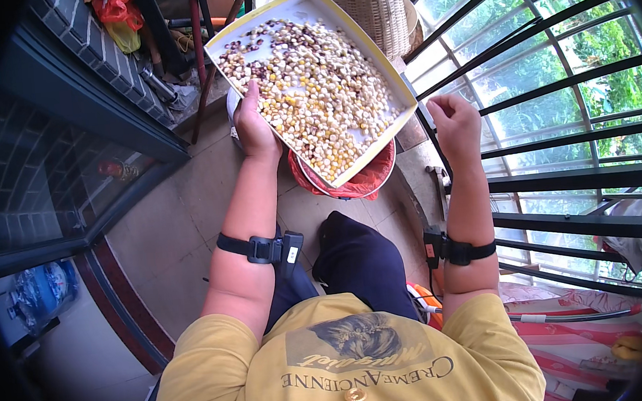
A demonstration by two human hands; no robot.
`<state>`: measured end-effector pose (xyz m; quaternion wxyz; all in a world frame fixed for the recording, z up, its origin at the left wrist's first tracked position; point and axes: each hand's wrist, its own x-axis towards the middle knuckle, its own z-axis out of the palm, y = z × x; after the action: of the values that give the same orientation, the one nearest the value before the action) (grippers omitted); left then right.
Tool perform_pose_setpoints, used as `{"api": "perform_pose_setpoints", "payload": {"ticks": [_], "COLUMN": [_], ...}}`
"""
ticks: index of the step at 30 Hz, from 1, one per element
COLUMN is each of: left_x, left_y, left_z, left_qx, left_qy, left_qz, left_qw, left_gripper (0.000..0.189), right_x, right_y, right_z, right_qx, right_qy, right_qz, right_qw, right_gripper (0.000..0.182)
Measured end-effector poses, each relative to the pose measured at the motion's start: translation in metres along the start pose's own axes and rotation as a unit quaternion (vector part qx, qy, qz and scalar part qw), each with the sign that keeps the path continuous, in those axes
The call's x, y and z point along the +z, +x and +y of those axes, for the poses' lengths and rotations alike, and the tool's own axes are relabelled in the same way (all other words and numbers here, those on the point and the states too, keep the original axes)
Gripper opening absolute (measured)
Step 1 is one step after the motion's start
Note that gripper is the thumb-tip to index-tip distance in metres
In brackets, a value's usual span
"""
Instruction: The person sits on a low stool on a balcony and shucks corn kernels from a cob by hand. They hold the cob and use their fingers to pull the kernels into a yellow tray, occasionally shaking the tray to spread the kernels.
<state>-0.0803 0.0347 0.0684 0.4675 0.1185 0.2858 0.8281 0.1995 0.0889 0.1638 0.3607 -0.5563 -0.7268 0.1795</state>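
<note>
My left hand (255, 123) grips the left side of a shallow cardboard box lid (371, 160), its thumb over the rim. The lid has yellow edges and a white inside, and is tilted. Loose corn kernels (318, 87), white, yellow and dark purple, cover much of its bottom. Just off the lid's right corner is my right hand (455, 125), fingers curled in, with nothing visible in it. Partly hidden below the lid stands a bucket lined with a red plastic bag (376, 179); its contents are out of sight.
A woven wicker basket (365, 13) stands behind the lid. Black window bars (568, 181) run along the right, with a hammer (438, 185) on the ledge near them. On the left are a dark-framed glass door (67, 141) and a large blue water bottle (45, 290).
</note>
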Motion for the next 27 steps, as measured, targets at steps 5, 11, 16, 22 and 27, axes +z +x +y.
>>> {"api": "perform_pose_setpoints", "payload": {"ticks": [5, 11, 16, 22, 27], "left_x": [0.001, 0.000, -0.007, -0.005, 0.001], "left_y": [0.001, 0.002, 0.006, 0.006, 0.003], "left_z": [0.002, 0.003, 0.001, 0.004, 0.005], "left_qx": [0.033, 0.016, 0.000, -0.014, -0.051], "left_qy": [-0.016, -0.015, -0.006, -0.010, -0.030], "left_qz": [0.008, 0.009, 0.007, -0.007, 0.003], "left_qw": [0.999, 1.000, 1.000, 1.000, 0.998], "left_gripper": [0.047, 0.048, 0.049, 0.050, 0.048], "right_x": [-0.008, 0.008, 0.021, 0.057, 0.089], "right_y": [-0.027, -0.035, -0.031, -0.047, -0.052], "right_z": [0.024, 0.033, -0.021, -0.075, -0.088], "right_qx": [0.038, -0.019, -0.025, -0.114, -0.163], "right_qy": [-0.055, -0.053, 0.000, -0.020, -0.031], "right_qz": [-0.023, -0.023, -0.038, -0.248, -0.228], "right_qw": [0.998, 0.998, 0.999, 0.962, 0.959], "right_gripper": [0.017, 0.019, 0.015, 0.033, 0.037]}}
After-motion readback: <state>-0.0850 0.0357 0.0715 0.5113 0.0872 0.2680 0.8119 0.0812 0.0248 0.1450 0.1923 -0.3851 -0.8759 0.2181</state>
